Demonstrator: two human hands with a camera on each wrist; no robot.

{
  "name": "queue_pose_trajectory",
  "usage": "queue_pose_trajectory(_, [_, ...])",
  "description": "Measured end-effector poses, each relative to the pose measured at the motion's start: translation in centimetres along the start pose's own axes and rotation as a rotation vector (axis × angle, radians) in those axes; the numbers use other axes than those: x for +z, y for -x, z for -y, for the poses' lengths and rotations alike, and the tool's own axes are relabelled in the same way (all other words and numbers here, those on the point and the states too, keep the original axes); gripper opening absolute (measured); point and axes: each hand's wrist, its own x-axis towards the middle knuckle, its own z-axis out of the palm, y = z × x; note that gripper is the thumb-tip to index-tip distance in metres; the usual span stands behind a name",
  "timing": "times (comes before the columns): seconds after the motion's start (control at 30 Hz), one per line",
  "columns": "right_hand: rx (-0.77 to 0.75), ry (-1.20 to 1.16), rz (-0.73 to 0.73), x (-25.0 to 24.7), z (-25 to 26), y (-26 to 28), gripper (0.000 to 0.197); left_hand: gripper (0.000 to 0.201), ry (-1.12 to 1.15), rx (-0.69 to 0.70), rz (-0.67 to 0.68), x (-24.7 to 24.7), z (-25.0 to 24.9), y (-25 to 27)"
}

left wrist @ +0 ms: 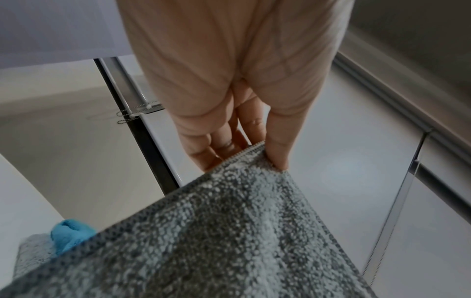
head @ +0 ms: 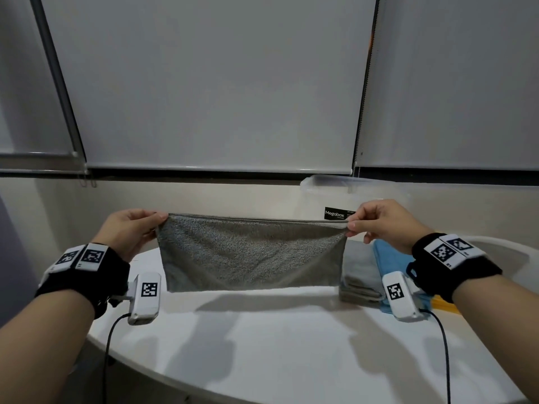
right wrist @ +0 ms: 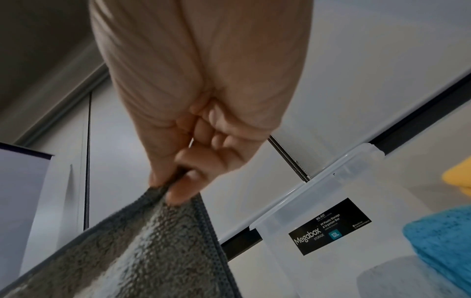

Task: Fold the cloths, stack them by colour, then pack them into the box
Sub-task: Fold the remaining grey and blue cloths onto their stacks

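The grey cloth (head: 252, 253) is showing a thick, nubbly terry pile, matt and rough, with a tighter woven, stitched hem running along its edge. Beside the grey cloth, the folded grey stack (head: 360, 279) is looking like the same soft fabric, paler in tone. The blue cloth (head: 392, 259) next to that stack is appearing fuzzy and matt too. Behind the grey cloth, the box (right wrist: 356, 231) is reading as translucent frosted plastic, smooth, carrying a glossy black printed label (right wrist: 330, 234). Under the grey cloth, the table (head: 277, 345) is presenting a smooth white surface with a slight sheen.
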Motion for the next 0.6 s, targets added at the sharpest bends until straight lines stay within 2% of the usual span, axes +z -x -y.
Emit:
queue_pose_trajectory(0.1, [-0.068, 0.117, -0.088, 0.1, 0.0, -0.2, 0.002, 0.013, -0.013, 0.014, -0.010, -0.2, 0.0, 0.0])
queue_pose_trajectory(0.2, [-0.134, 0.117, -0.166, 0.1, 0.0, -0.4, 0.002, 0.027, -0.004, 0.020, -0.008, -0.3, 0.0, 0.1])
queue_pose_trajectory(0.27, [-0.140, 0.101, -0.184, 0.1, -0.2, -0.8, 0.006, 0.026, -0.003, 0.031, -0.012, -0.3, -0.1, 0.2])
queue_pose_trajectory(0.37, [-0.145, 0.050, -0.218, 0.1, -0.3, -1.3, 0.010, 0.015, -0.004, 0.058, -0.025, -0.1, -0.2, 0.3])
queue_pose_trajectory(0.5, [-0.148, 0.016, -0.258, 0.5, 0.0, -1.4, 0.007, 0.033, -0.013, 0.077, -0.027, 0.0, -0.4, 0.4])
queue_pose_trajectory(0.6, [-0.139, 0.006, -0.265, 0.6, -0.3, -1.5, 0.017, 0.025, -0.041, 0.102, -0.044, 0.0, -0.3, 0.3])
